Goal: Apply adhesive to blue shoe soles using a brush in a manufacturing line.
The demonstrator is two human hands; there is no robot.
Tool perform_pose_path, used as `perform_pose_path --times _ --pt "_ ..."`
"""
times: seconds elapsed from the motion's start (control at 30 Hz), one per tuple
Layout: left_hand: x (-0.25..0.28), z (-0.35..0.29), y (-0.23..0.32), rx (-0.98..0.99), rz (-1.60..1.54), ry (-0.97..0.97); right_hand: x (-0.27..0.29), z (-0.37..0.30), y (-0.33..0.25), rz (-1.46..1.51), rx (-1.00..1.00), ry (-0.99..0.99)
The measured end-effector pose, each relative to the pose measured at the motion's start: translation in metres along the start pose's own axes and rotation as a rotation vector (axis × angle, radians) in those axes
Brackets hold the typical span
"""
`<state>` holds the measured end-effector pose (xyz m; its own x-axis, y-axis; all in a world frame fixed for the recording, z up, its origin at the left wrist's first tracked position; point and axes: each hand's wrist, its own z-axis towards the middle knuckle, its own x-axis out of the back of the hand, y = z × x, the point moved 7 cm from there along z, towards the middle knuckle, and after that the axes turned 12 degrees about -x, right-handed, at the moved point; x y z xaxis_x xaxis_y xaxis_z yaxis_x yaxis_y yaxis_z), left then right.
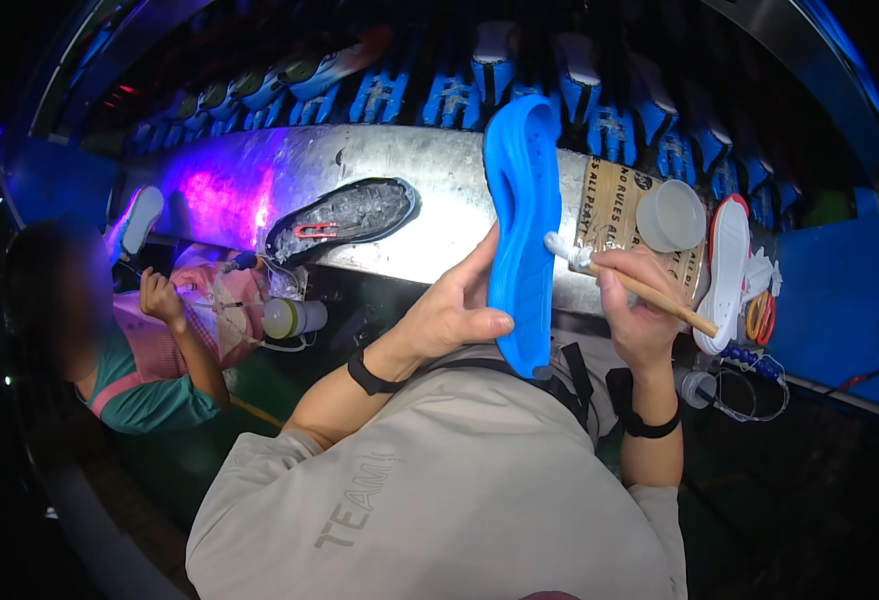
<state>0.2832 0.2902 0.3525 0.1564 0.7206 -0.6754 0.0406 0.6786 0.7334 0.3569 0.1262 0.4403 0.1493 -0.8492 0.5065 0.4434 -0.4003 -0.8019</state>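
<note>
My left hand point(456, 312) is closed around the edge of a blue shoe sole point(521, 235), which stands nearly upright on its side in front of me. Between the thumb and fingers of my right hand point(639, 300) is a brush with a wooden handle point(671, 301). Its pale, wet-looking head lies close to the sole's right side; whether they touch I cannot tell. Behind my right hand, a translucent plastic cup point(670, 216) rests on printed brown cardboard point(614, 205).
A dark shoe sole point(344, 212) lies on the metal bench point(439, 165). At the right are a white-and-red sole point(727, 270) and orange-handled scissors point(759, 318). Shoes on blue holders point(494, 65) line the back. Another person point(159, 340) works at the left.
</note>
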Motion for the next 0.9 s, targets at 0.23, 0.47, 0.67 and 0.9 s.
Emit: perform_pose_path --times 0.23,0.47,0.67,0.9 --pt "0.003 0.0 0.002 -0.026 -0.01 -0.019 -0.001 -0.004 0.004 0.104 -0.147 -0.016" --pt "0.006 0.002 0.007 -0.049 -0.011 0.013 -0.002 -0.01 -0.006 0.069 -0.061 -0.054" --pt "0.011 0.0 0.018 -0.084 0.002 0.039 -0.004 -0.019 -0.019 0.093 -0.06 -0.166" --pt "0.007 0.002 0.022 -0.068 0.042 0.007 -0.003 -0.014 -0.012 0.15 -0.147 -0.015"
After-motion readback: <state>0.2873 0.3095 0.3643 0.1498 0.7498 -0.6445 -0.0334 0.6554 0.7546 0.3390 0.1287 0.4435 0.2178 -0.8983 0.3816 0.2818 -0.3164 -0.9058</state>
